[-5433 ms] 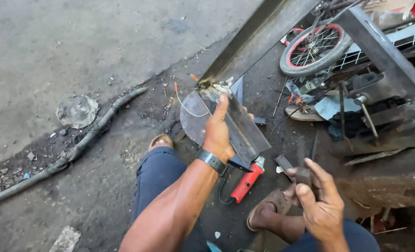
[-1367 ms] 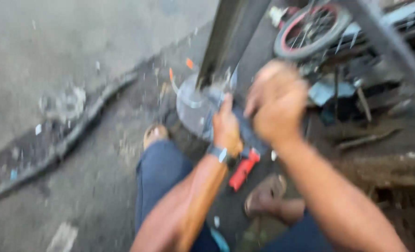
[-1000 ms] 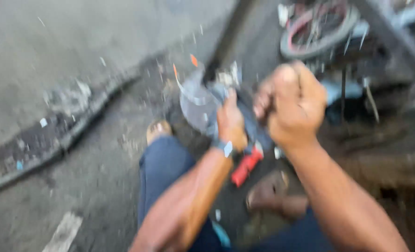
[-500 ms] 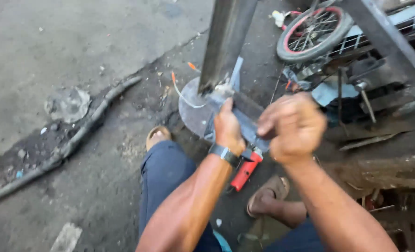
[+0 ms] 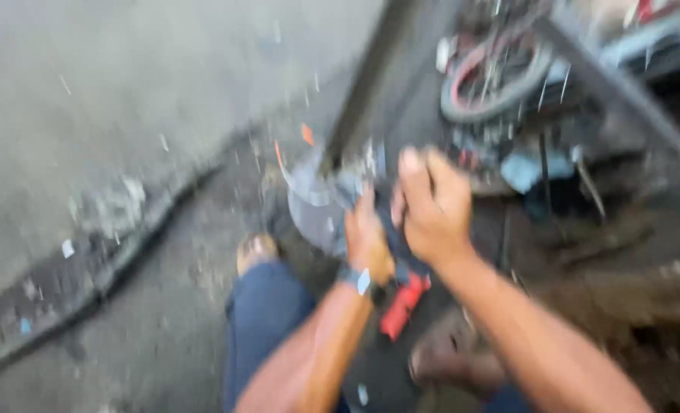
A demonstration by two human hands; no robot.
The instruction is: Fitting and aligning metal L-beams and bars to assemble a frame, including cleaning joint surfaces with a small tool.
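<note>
The whole view is motion-blurred. My left hand (image 5: 367, 237), with a watch (image 5: 359, 281) on its wrist, is clamped on the lower end of a long grey metal bar (image 5: 363, 99) that slants up and away. The bar's end lies over a round grey plate (image 5: 309, 206) on the ground. My right hand (image 5: 432, 203) is a clenched fist just right of the left hand, slightly above it. A dark tool (image 5: 393, 229) shows faintly below the fist. A red-handled tool (image 5: 403, 304) lies on the ground under my forearms.
My sandalled feet (image 5: 254, 251) (image 5: 447, 359) rest on the dirty concrete. A small red-rimmed wheel (image 5: 493, 76) and a dark metal frame (image 5: 615, 84) with clutter stand at the upper right. A dark cracked strip (image 5: 126, 245) runs across the ground at the left.
My right fist has moved up and left, closer to the left hand, and the view has blurred again. The left hand stays on the bar's end.
</note>
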